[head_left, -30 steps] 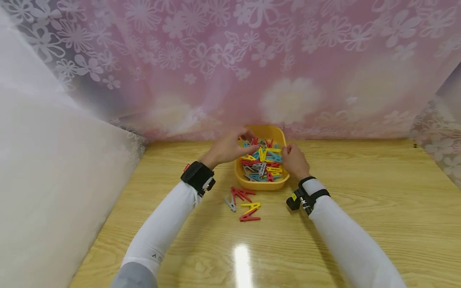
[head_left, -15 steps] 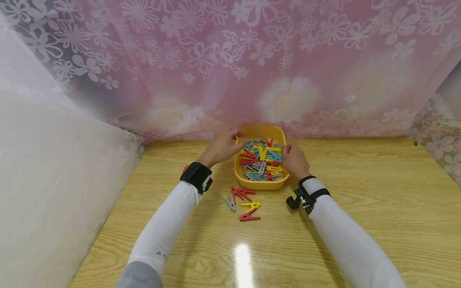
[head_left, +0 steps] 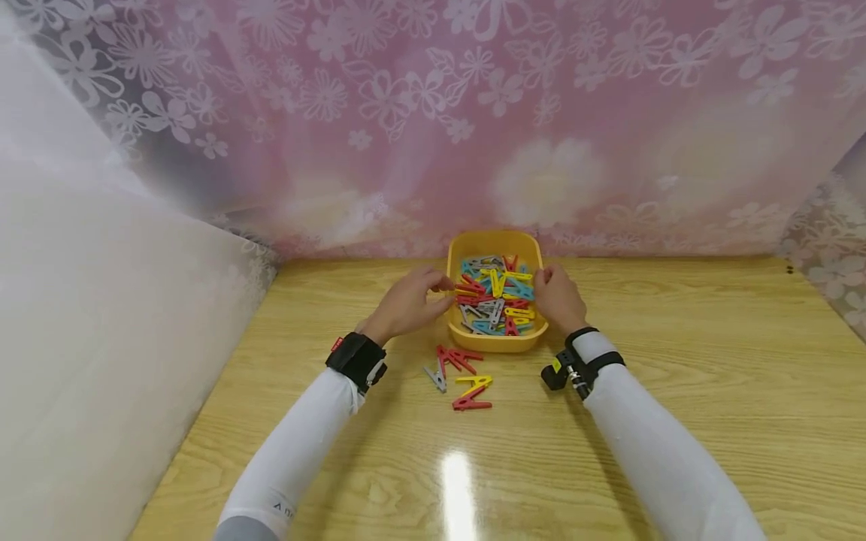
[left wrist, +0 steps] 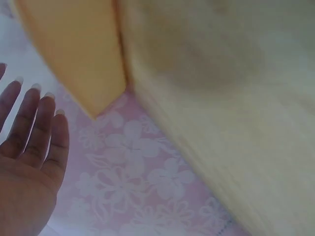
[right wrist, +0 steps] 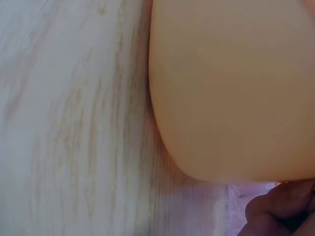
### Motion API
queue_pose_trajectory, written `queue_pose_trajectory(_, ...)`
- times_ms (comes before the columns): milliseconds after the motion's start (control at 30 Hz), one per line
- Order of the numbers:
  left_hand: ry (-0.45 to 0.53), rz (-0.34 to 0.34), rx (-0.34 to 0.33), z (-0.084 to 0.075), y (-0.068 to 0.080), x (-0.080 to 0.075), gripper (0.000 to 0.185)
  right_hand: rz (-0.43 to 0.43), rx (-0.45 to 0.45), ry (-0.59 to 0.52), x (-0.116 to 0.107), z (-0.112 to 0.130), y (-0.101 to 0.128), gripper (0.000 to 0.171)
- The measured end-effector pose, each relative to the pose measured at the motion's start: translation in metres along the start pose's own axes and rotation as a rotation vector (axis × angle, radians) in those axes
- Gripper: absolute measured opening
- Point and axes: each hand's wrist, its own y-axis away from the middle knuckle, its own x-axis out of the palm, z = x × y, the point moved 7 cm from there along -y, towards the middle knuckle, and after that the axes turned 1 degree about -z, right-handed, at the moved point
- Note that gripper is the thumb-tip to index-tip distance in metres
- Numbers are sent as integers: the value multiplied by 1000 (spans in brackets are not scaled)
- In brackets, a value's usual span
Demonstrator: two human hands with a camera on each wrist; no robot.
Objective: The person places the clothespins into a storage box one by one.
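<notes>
Since a second ago my left hand (head_left: 408, 306) has come down from over the pegs (head_left: 496, 294) to the tub (head_left: 494, 344)'s left rim, centre frame in the head view; my right hand (head_left: 558, 300) stays on its right rim. The left wrist view shows straight fingers (left wrist: 34, 128) lower left, holding nothing. Lower right in the right wrist view, curled fingers (right wrist: 275, 209) grip the tub (right wrist: 231, 88).

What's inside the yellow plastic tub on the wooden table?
The yellow plastic tub holds a heap of red, yellow, blue and grey plastic clothes pegs. The heap hides the tub's floor and any pegs lower down.
</notes>
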Motion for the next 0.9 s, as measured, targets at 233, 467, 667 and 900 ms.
queue_pose_trajectory(233,-10,113,-6,12,37,8,11,17,-4,-6,0,1,0,36)
queue_pose_trajectory(467,9,302,-11,15,67,31,28,7,-15,1,-2,1,-2,38)
queue_pose_trajectory(667,-71,317,-14,14,75,39,27,6,-20,-5,-2,0,-2,37)
queue_pose_trajectory(900,-126,323,-39,17,83,41,17,1,-25,-4,-2,0,-1,36)
